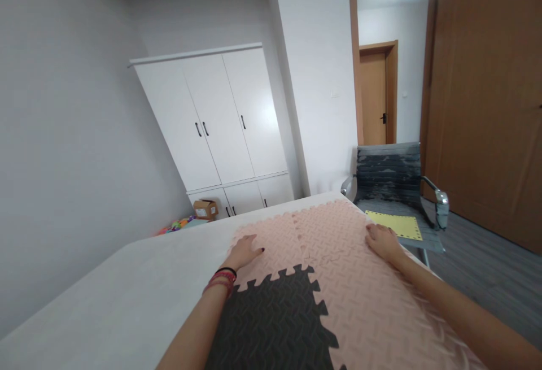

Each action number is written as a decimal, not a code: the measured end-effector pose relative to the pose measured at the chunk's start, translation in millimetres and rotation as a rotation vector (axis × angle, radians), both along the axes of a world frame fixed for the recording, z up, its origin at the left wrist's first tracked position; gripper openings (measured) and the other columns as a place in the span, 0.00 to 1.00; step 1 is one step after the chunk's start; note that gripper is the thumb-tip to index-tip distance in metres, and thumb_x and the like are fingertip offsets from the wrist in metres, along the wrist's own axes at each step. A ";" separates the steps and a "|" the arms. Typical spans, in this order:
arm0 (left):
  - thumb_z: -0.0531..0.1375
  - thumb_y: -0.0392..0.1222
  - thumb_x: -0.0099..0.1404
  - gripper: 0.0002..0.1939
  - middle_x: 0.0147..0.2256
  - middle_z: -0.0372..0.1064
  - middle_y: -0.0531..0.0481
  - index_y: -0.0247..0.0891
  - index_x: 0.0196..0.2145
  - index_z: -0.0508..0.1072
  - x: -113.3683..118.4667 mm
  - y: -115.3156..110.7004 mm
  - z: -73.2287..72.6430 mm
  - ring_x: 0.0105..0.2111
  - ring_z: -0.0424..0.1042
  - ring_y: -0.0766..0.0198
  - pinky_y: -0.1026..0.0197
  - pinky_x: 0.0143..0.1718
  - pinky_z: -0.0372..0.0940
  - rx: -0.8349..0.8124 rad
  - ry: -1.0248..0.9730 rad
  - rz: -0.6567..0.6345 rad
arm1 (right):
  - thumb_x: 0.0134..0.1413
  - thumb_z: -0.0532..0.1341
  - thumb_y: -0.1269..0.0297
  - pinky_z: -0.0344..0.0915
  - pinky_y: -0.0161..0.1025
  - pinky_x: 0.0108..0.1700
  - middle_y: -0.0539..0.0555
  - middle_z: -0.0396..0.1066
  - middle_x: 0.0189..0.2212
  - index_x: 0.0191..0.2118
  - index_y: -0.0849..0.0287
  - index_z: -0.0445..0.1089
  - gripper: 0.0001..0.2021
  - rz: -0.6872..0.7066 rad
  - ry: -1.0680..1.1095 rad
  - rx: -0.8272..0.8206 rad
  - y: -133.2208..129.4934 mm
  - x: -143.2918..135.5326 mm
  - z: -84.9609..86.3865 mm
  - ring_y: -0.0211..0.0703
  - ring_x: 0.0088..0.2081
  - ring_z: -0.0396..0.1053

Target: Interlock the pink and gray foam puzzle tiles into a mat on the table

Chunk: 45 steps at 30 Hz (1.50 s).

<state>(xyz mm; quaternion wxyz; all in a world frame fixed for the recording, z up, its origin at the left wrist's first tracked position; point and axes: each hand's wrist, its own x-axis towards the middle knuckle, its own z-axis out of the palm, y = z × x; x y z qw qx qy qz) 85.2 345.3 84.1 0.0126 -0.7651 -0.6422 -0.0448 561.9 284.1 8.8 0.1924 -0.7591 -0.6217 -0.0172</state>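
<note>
Pink foam mat tiles (334,234) with a woven texture lie joined on a white table. A dark grey foam tile (275,322) with jigsaw edges sits among them at the near side, its teeth showing against the pink. My left hand (245,251) rests on the pink tile just beyond the dark one, thumb spread from the fingers, holding nothing. Near the right edge of the mat lies my right hand (382,241), palm down on the pink foam, fingers toward the far side. Seams between the pink tiles show in the middle.
The white tabletop (127,291) extends left. A dark chair (389,183) with a yellow foam tile (396,224) on its seat stands at the right. Behind are a white wardrobe (228,116), a cardboard box (206,209), colourful items (178,225) and a wooden door (486,87).
</note>
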 end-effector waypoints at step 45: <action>0.57 0.48 0.65 0.19 0.51 0.64 0.45 0.37 0.50 0.66 158.7 101.0 -48.7 0.48 0.67 0.58 0.48 0.47 0.66 0.234 0.145 -0.135 | 0.53 0.49 0.65 0.56 0.43 0.54 0.63 0.70 0.46 0.49 0.66 0.67 0.20 0.101 0.002 0.118 9.3 2.8 -4.4 0.51 0.50 0.65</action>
